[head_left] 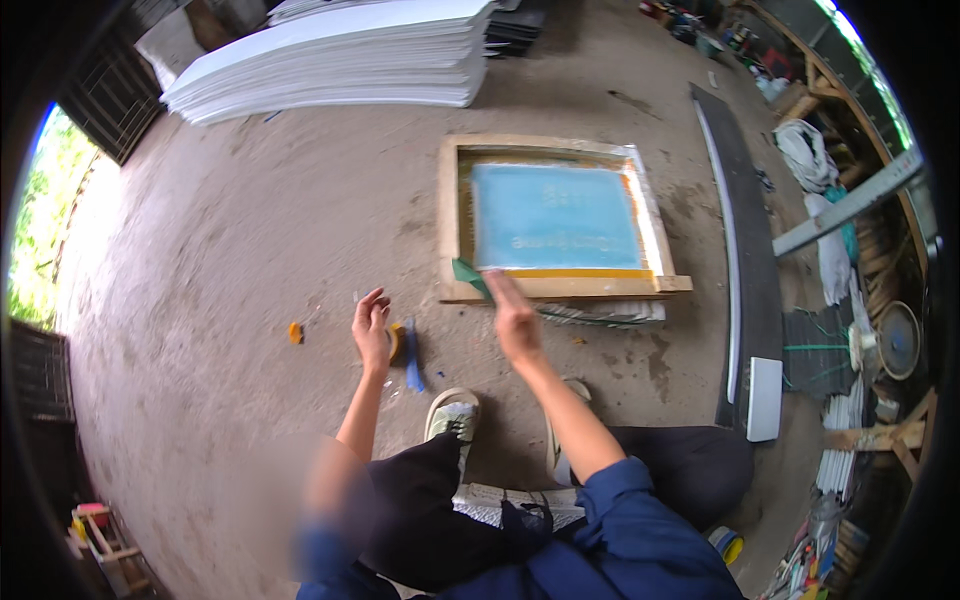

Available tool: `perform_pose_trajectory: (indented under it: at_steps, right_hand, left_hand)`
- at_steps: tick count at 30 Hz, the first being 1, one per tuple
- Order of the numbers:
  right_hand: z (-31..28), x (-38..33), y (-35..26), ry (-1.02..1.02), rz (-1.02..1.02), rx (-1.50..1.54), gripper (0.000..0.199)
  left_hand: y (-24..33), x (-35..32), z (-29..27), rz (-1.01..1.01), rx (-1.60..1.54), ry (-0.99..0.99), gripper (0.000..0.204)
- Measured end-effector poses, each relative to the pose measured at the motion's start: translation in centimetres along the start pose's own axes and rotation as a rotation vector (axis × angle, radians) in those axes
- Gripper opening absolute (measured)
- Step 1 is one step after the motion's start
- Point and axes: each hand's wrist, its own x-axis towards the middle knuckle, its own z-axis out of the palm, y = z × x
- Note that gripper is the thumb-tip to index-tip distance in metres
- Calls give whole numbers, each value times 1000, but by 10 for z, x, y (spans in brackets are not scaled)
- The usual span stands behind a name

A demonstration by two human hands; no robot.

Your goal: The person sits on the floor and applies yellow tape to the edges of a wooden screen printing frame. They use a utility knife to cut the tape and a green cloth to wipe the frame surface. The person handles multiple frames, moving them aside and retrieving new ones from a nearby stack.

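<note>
1. On the concrete floor [250,230] lies our wooden screen-printing frame [553,216], its mesh blue.
2. We stretch our right hand [514,318] forward, fingers pinching a green strip [470,276] at the frame's near-left corner.
3. Our left hand [372,325] hovers open, fingers loosely curled, above a blue tool [413,357].

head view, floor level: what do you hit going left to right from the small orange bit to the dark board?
Small orange piece → left hand → blue strip → right hand holding a green piece → wooden screen frame → long dark board.
</note>
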Motion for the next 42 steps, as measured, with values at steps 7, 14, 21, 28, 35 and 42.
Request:
perform_pose_trajectory:
  at_steps: [7,14,21,28,35,42]
  right_hand:
    - [-152,-14,157,254,418,-380,42]
    - [-47,-51,118,96,260,-340,64]
    - [3,-14,-33,-140,136,235,43]
    - [-92,-81,85,642,1209,263,31]
    - [-60,-91,52,426,1267,655,64]
    - [-49,-79,68,310,1324,492,101]
  left_hand:
    - [-14,10,56,-130,338,-269,34]
    - [-5,35,56,-220,650,-536,45]
    - [-36,70,46,-339,775,-304,42]
    - [-62,-38,105,-285,694,-204,59]
    - [-25,-34,95,-665,1116,-692,105]
    - [41,78,122,-23,1210,-395,82]
